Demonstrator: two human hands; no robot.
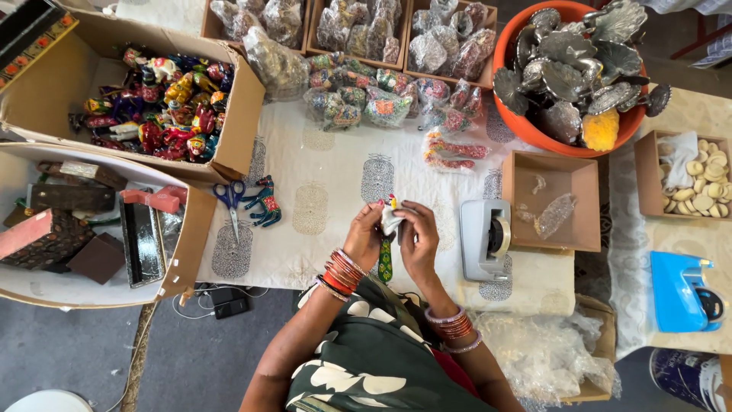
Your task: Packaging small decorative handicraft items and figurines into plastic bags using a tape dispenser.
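A: White figurine (390, 217), painted, with a green lower part hanging down, is sitting between both hands above the tabletop (335, 191) edge. Left hand (364, 235) is gripping it from one side, right hand (418, 238) from the other.

B: Fingers?

A: Left fingers (375, 217) are curling narrow around the figurine's side; right fingers (408, 217) are closing on its top. Both are holding it. Whether wrap is already on it, I cannot tell.

B: Surroundings?

A: Grey tape dispenser (486, 238) is standing just beside the right hand. Open brown box (550, 200) beyond it is holding a small clear-wrapped piece. Scissors (229, 200) and a blue toy horse (264, 203) are lying to the left. Wrapped figurines (374, 95) are piling up at the far side; unwrapped ones are filling a carton (164, 103) at upper left. Orange tub (534, 130) is carrying silver metal pieces.

B: Step in hand?

A: Judging by the wrapped pile and the tape, she is handling one figurine at the wrapping stage, probably folding or fixing its cover.

B: Next move calls for?

A: Likely one hand keeping the piece steady while the other is reaching for tape. Grip should be staying light; painted details look fragile.
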